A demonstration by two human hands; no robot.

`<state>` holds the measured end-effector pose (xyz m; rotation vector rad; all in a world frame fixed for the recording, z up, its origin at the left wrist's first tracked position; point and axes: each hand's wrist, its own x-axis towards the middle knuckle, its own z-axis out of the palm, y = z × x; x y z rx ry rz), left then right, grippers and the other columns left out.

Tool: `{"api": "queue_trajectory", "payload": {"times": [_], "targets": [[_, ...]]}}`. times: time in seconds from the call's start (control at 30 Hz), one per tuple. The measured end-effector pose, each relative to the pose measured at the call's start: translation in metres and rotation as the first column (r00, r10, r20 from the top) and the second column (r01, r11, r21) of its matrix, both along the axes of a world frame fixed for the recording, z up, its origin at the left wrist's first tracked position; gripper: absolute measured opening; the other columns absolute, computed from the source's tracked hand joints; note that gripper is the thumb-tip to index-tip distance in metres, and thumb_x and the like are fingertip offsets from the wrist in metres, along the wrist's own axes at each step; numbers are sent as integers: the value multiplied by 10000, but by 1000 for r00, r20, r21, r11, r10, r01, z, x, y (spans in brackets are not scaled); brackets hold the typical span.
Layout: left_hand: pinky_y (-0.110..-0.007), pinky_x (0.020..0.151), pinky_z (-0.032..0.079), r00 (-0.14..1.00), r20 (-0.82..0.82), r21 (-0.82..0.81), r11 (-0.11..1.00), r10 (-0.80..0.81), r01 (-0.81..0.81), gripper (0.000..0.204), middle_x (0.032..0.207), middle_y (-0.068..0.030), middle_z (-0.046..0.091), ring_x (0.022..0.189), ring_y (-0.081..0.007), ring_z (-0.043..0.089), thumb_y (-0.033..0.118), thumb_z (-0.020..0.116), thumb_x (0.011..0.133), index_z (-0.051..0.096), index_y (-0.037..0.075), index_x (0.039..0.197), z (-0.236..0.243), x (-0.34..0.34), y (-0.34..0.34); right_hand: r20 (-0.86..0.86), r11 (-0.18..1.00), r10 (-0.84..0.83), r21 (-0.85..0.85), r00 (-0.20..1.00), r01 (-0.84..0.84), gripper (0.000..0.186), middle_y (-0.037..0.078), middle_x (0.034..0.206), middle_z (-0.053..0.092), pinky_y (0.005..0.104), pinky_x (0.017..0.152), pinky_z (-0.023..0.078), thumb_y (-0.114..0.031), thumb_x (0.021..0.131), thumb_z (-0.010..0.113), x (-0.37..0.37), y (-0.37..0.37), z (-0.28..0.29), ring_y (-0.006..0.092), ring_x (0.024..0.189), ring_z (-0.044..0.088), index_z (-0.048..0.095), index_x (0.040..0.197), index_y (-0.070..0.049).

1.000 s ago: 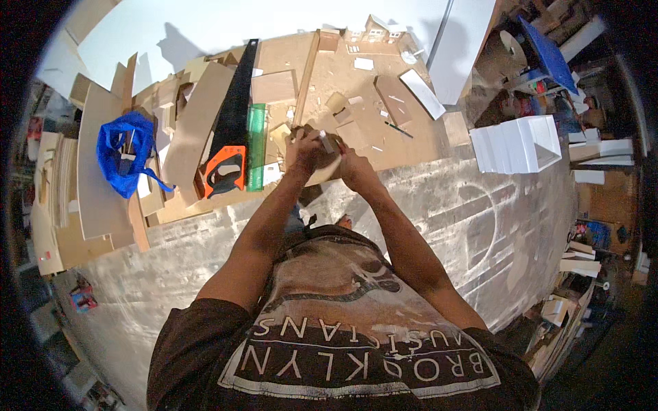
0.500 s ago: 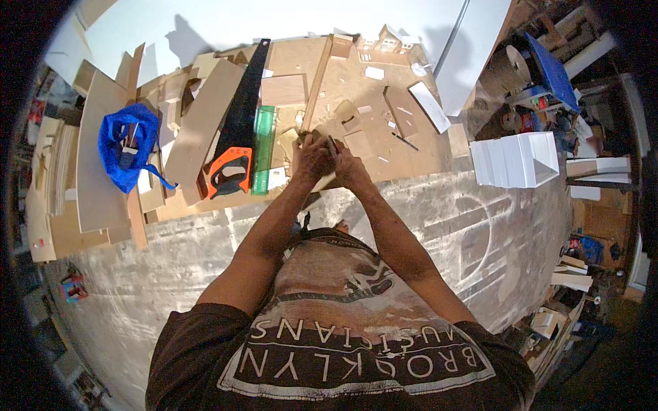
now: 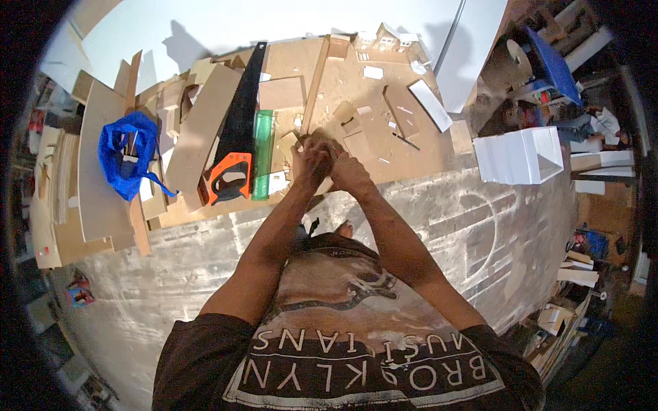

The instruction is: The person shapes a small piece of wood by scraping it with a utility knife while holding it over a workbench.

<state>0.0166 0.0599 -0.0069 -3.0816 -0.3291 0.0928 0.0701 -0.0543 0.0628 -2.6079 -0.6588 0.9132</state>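
My left hand [image 3: 312, 159] and my right hand [image 3: 349, 171] meet over the front edge of the wooden board [image 3: 439, 147]. Curled fingers of the left close on something small that they hide. The right is closed round a slim dark tool, mostly covered by its fingers. Just beyond stands a long thin wood strip [image 3: 315, 85], pointing away from me. Left of my hands lie a green transparent ruler [image 3: 262, 154] and a handsaw [image 3: 233, 175] with an orange and black handle. Small wood offcuts [image 3: 356, 142] surround the fingertips.
A small wooden model house [image 3: 387, 41] stands at the far edge. Leaning panels [image 3: 103, 164] and a blue bag [image 3: 127, 157] crowd the left. A white box [image 3: 517, 157] sits at right. A white strip [image 3: 430, 105] and a thin dark stick [image 3: 406, 141] lie on the board.
My view has shifted slightly. Both hands stay together at the same place, with the right fingers a little lower and the slim dark tool less visible between them.
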Motion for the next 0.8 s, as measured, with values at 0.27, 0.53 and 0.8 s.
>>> {"api": "queue_trajectory", "payload": {"times": [0.27,0.53,0.8], "targets": [[-594,948,367,993,-107,27,999,49,-46,336,1279,73,528,1248,-194,425,441,574,877,691,270,1142,3,3,1,-21,986,3,168,1000,1,380,379,1056,610,561,906,486,-143,904,466,-30,-42,13,502,1019,619,448,1211,79],[-595,995,349,994,-6,-97,990,-107,106,210,1137,6,631,1183,-206,523,301,655,847,714,132,956,-11,7,27,-26,995,72,73,997,-70,483,389,1000,609,588,809,506,-130,908,426,-50,-63,16,511,938,630,353,1353,43],[-439,1015,382,913,219,-151,912,-345,380,186,1035,-44,643,1149,-243,544,125,662,764,724,98,937,19,30,32,20,923,-257,301,966,239,318,345,916,630,591,793,495,-271,998,410,-62,-161,-27,535,880,609,496,1155,-8]]}}
